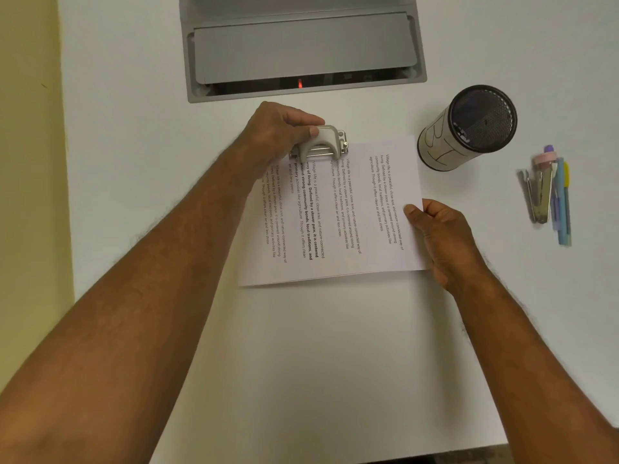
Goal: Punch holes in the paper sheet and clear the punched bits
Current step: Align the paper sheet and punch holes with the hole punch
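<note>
Here, one head view, listed item by item:

- Surface [301, 346]: white, flat, carrying everything listed below; a yellowish wall runs along its left edge.
- Paper sheet [335, 222]: white, printed with several blocks of text, some of it bold; lies flat near the middle of the surface, turned so the lines run away from the viewer. Its far edge sits in the hole punch.
- Hole punch [323, 144]: small, pale handle over a metal base with visible rivets; placed on the far edge of the sheet, left of that edge's middle.
- Left hand [281, 128]: clasped over the handle of the hole punch from the left side, thumb on top of it; forearm lies across the sheet's left corner.
- Right hand [438, 236]: pinching the right edge of the sheet, thumb on top, fingers tucked beneath or beside it.
- Pen cup [469, 127]: black mesh cylinder wrapped in a paper label with hand-drawn letters; stands just beyond the sheet's far right corner.
- Stapler and pens [547, 192]: a metal stapler with a bundle of blue, yellow and purple pens lying side by side, well apart from the sheet on the right.
- Grey hatch [301, 48]: recessed panel set in the surface at the far side, with a small red light showing in its gap.
</note>
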{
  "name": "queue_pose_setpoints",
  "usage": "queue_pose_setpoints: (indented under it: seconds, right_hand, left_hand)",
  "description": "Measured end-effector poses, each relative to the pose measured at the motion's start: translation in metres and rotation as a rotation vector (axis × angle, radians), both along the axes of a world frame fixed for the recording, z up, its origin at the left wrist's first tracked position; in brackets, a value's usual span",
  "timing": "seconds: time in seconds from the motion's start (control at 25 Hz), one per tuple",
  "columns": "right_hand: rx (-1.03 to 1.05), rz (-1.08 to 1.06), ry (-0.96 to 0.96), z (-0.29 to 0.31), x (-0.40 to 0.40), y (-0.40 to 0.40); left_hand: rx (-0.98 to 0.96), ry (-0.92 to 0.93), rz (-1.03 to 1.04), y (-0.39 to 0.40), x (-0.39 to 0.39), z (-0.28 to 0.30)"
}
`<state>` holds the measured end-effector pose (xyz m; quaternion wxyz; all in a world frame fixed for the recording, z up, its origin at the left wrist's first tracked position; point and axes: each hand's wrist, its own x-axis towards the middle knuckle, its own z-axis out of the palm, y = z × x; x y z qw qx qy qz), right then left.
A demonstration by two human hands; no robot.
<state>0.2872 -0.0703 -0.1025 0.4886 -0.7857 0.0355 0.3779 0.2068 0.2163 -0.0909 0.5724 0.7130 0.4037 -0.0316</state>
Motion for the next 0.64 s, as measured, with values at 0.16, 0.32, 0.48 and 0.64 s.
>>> queue_pose_setpoints:
  seconds: [0.16, 0.32, 0.48, 0.64]
  right_hand:
    - [-0.002, 0.0, 0.004, -0.001, 0.0, 0.0]
    - [0.004, -0.001, 0.01, -0.001, 0.001, -0.001]
    - [0.004, 0.005, 0.013, 0.0, 0.001, -0.001]
    - [0.012, 0.003, 0.016, 0.001, 0.002, 0.0]
  left_hand:
    - [0.054, 0.119, -0.024, 0.0, 0.012, 0.009]
    - [0.124, 0.126, -0.038, -0.004, 0.011, 0.005]
    - [0.165, 0.121, -0.044, -0.004, 0.008, 0.001]
    - [0.207, 0.122, -0.037, -0.004, 0.007, -0.009]
